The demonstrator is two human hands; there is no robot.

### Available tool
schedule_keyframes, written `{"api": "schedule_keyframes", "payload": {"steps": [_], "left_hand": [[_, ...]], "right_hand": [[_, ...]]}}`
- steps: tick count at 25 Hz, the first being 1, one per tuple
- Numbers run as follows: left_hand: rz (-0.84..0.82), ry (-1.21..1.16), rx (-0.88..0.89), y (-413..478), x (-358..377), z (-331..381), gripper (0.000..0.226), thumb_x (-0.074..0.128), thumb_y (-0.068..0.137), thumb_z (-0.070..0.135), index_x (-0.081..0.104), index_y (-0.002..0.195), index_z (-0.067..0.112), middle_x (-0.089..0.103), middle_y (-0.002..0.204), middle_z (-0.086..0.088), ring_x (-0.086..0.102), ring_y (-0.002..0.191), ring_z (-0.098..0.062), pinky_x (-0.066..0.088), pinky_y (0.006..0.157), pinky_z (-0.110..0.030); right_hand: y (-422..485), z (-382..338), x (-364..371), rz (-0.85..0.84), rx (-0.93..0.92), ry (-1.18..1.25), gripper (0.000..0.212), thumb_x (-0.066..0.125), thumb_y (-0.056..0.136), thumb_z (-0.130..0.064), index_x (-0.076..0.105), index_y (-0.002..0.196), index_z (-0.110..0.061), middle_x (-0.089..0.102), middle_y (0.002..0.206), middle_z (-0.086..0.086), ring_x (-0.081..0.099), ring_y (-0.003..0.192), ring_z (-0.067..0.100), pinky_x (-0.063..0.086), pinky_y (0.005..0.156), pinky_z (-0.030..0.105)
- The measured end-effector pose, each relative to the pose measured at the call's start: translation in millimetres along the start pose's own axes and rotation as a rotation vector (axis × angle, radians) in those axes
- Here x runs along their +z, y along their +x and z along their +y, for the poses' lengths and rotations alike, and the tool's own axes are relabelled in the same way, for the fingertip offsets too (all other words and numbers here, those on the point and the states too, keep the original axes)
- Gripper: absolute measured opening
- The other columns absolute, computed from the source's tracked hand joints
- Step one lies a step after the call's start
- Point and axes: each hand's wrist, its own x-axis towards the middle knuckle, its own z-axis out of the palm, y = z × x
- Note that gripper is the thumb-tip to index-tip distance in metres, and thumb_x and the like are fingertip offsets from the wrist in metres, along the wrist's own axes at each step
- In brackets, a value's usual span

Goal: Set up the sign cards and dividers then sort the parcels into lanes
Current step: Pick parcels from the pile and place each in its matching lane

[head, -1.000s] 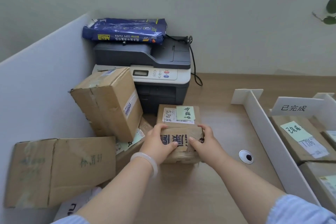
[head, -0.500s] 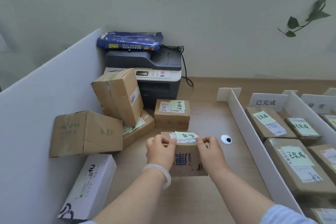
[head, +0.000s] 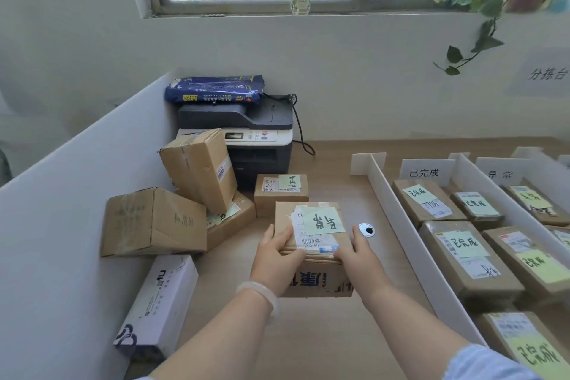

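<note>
A small brown parcel [head: 311, 281] with a green note and a shipping label on top is lifted in the middle of the desk. My left hand [head: 276, 259] grips its left side and my right hand [head: 359, 259] grips its right side, thumbs over the top edge. Right of it stand white dividers [head: 398, 216] forming lanes, with a sign card [head: 424, 170] and a second sign card [head: 501, 173] at their far ends. Several labelled parcels [head: 468, 259] lie in the lanes. Another small parcel [head: 280, 190] sits behind the held one.
A printer [head: 246, 133] with a blue paper ream [head: 216, 89] on top stands at the back. Large cardboard boxes [head: 154, 222] and a white carton [head: 160, 302] crowd the left side against a white partition. A cable hole [head: 366, 230] is in the desk.
Both hands have lifted the parcel and drawn it nearer, tilting its labelled top into sight. The view has risen, showing the window and more of the lanes.
</note>
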Motion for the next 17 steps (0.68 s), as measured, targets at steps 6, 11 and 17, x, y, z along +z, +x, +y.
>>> {"api": "schedule_keyframes", "payload": {"steps": [6,11,17], "left_hand": [[0.018,0.02,0.031,-20.1,8.1,2.3,0.065,0.068,0.087,0.022,0.044,0.146,0.029,0.024,0.154,0.007,0.038,0.124,-0.008,0.04,0.097,-0.022],[0.05,0.08,-0.035,-16.9,1.7,7.0,0.09,0.072,0.087,0.034,0.013,0.155,0.039,0.018,0.154,0.003,0.037,0.132,-0.018,0.04,0.097,-0.027],[0.078,-0.296,-0.263,-11.1,-17.8,-4.4,0.081,0.077,0.083,0.029,0.028,0.146,0.044,0.042,0.143,-0.004,0.059,0.11,-0.029,0.06,0.075,-0.053]], "right_hand": [[-10.0,2.2,-14.2,-0.022,-0.091,0.004,0.045,0.064,0.089,-0.02,0.051,0.124,-0.046,0.066,0.112,-0.014,0.065,0.098,0.013,0.054,0.072,0.032],[-14.4,-3.2,-32.0,-0.096,-0.101,-0.051,0.065,0.067,0.086,-0.016,0.044,0.141,-0.042,0.067,0.113,-0.012,0.067,0.098,0.015,0.058,0.072,0.035],[-22.4,-10.5,-39.9,-0.232,-0.117,-0.151,0.065,0.069,0.086,-0.018,0.045,0.141,-0.045,0.066,0.116,-0.013,0.068,0.093,0.01,0.051,0.067,0.021]]}}
